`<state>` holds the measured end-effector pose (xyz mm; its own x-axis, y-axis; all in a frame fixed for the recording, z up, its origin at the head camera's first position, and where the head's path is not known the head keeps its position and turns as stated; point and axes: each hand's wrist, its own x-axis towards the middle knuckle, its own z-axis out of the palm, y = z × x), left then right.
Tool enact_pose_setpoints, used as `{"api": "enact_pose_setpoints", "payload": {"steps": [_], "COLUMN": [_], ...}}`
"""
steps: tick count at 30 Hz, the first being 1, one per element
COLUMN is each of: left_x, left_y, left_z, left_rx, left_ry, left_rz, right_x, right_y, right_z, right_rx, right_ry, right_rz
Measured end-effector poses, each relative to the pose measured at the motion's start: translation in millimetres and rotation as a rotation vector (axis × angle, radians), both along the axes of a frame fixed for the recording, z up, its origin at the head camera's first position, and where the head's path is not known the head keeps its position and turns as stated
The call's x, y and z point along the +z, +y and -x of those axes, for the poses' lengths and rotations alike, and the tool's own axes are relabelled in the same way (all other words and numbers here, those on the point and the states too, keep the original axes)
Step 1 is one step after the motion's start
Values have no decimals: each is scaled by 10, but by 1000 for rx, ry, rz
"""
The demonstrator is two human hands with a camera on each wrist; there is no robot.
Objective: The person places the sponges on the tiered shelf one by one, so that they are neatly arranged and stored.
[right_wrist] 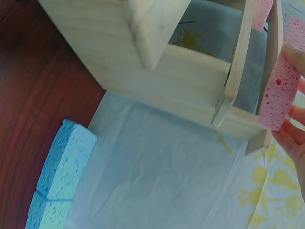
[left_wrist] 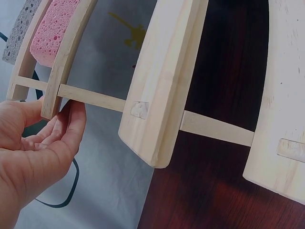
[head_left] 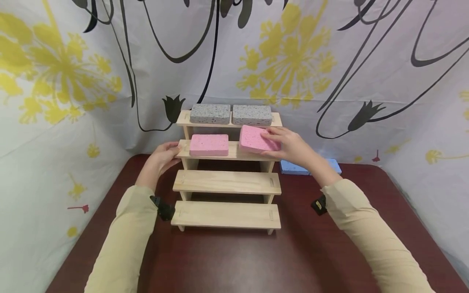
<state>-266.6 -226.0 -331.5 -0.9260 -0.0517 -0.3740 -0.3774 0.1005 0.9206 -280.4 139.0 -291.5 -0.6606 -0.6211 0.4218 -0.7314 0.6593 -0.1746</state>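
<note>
A four-step wooden rack (head_left: pixel 227 181) stands on a dark red table. Two grey sponges (head_left: pixel 210 113) (head_left: pixel 252 114) lie on its top step. One pink sponge (head_left: pixel 209 145) lies on the second step at the left. My right hand (head_left: pixel 289 146) grips a second pink sponge (head_left: pixel 254 139) (right_wrist: pixel 281 83), tilted, over the right half of that step. My left hand (head_left: pixel 165 156) (left_wrist: pixel 47 138) holds the left end of the second step, fingers curled round its edge (left_wrist: pixel 57 86).
Blue sponges (head_left: pixel 294 167) (right_wrist: pixel 59 171) lie on the table to the right of the rack, behind my right wrist. A white cloth with yellow flowers and black lines hangs behind and at both sides. The two lower steps (head_left: pixel 226 215) carry nothing.
</note>
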Motion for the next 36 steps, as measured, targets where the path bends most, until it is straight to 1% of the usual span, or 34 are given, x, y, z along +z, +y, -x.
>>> {"api": "enact_pose_setpoints", "payload": {"steps": [3, 7, 11, 16, 20, 23, 24, 27, 29, 30, 32, 36], "left_x": [-6, -17, -41, -40, -15, 9, 19, 36, 32, 28, 15, 1], "left_y": [6, 18, 27, 24, -5, -18, -17, -15, -10, -7, -5, 0], "left_z": [-3, -6, -12, -4, 7, 12, 9, 7, 7, 7, 9, 6], "left_rx": [4, 13, 17, -1, -4, 7, 9, 15, 16, 14, 12, 15], "left_ry": [-3, -4, -2, 0, -3, -3, 1, 10, 15, 16, 16, 15], "left_rz": [-2, 8, 8, 13, 26, 31, 30, 19, 8, 1, -1, -7], "right_x": [25, 31, 13, -2, -33, -40, -40, -52, -92, -118, -181, -313], "right_y": [-100, -199, -247, -256, -265, -270, -266, -233, -183, -147, -64, 149], "right_z": [29, 65, 99, 146, 190, 195, 192, 164, 145, 128, 98, 58], "right_rx": [15, 53, 59, 46, 44, 31, 27, 31, 44, 45, 50, 44], "right_ry": [-35, -59, -81, -102, -160, -205, -207, -171, -121, -96, -45, 55], "right_rz": [-52, -122, -177, -196, -185, -192, -197, -221, -195, -162, -72, 141]}}
